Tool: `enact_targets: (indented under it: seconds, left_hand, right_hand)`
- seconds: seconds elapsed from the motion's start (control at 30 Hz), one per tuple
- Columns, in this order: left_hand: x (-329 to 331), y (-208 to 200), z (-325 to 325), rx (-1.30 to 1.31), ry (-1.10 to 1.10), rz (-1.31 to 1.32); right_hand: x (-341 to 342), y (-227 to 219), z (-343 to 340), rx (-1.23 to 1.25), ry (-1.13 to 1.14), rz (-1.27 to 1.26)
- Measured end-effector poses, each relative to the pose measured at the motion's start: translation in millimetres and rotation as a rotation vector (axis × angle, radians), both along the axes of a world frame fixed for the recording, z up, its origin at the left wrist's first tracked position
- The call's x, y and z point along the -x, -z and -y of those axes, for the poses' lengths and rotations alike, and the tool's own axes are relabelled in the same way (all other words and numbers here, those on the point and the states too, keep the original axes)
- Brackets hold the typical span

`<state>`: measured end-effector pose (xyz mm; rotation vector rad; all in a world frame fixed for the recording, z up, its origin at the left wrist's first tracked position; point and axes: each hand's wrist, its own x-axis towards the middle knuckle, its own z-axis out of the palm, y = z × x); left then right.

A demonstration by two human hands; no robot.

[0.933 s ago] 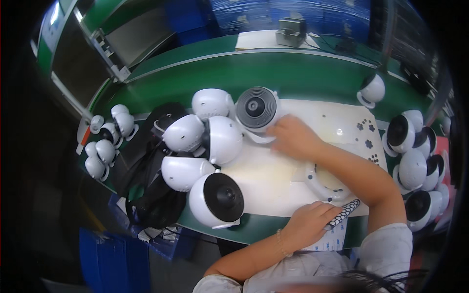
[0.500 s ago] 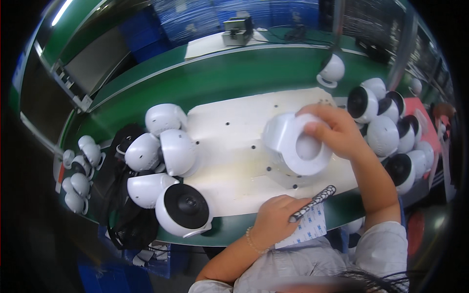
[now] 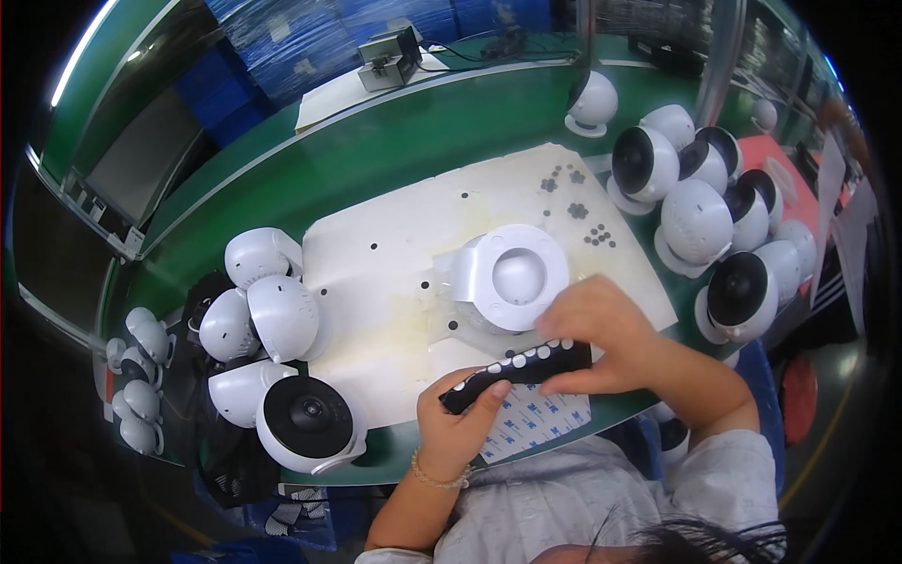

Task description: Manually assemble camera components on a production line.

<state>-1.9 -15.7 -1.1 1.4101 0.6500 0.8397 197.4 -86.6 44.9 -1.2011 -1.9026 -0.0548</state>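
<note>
My left hand (image 3: 456, 418) is closed on a black strip with round white spots (image 3: 517, 367), its thumb pressed on the front face. Around the strip's right end, my right hand (image 3: 606, 338) has fingers at the upper edge and the thumb below. A white sheet with blue print (image 3: 540, 423) hangs beneath the strip; whether the two are one folded sheet I cannot tell. Just beyond my hands, a white round camera (image 3: 470, 273) rests on the pale work mat (image 3: 376, 376), its ring-shaped base facing up and untouched by either hand.
Several white cameras with black faces crowd the left (image 3: 310, 418) and right (image 3: 695, 221) of the green bench (image 3: 376, 164). One camera (image 3: 594, 99) stands apart at the back. Small dark dots (image 3: 601, 235) lie on the mat's far right. A metal box (image 3: 387, 61) sits behind.
My right hand has let go of the white camera, now base up on the mat, and moved down to the spotted strip. My left hand has raised and turned the strip.
</note>
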Motion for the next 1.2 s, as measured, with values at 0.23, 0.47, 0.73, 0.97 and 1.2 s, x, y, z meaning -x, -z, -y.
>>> enact_targets:
  seconds: [0.23,0.47,0.73,0.97,1.2]
  left_hand:
    - [-1.8,-0.1,0.5,-0.014,0.003,-0.056]
    - [-1.5,1.1,-1.1,-0.093,-0.016,-0.071]
    - [3.1,3.3,-1.7,-0.184,-0.077,-0.058]
    - [-0.4,4.3,-1.7,-0.197,-0.063,-0.005]
    - [0.6,-5.1,-0.2,0.163,-0.099,-0.007]
  right_hand:
    - [1.6,9.9,12.2,0.289,0.028,-0.314]
    - [-7.7,17.9,11.5,0.238,0.008,-0.273]
    - [-17.7,13.7,12.7,0.227,-0.136,-0.542]
    - [-16.2,16.1,17.3,0.175,0.059,-0.217]
    - [-20.8,10.9,10.3,-0.140,-0.131,0.103]
